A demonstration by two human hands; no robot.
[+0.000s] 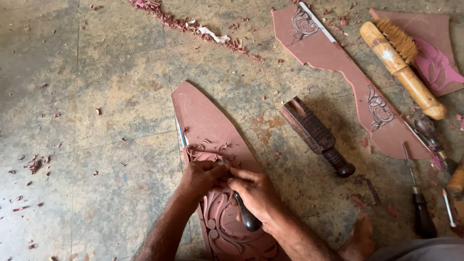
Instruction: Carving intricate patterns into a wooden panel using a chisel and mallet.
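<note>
A long reddish-brown wooden panel (208,121) lies on the floor, its near end carved with leaf scrolls. My right hand (256,193) is closed around the dark handle of a carving chisel (247,217). My left hand (200,176) presses on the panel and pinches the chisel's blade near its tip, which the fingers hide. Fresh curled shavings (212,145) lie on the panel just beyond both hands.
A dark wooden mallet (316,137) lies right of the panel. Farther right are a second carved panel (348,72), a wooden-handled brush (401,60), a pink carved piece (437,63) and several chisels (420,203). Shavings (193,24) are scattered over the concrete floor. A bare foot (357,239) rests at bottom right.
</note>
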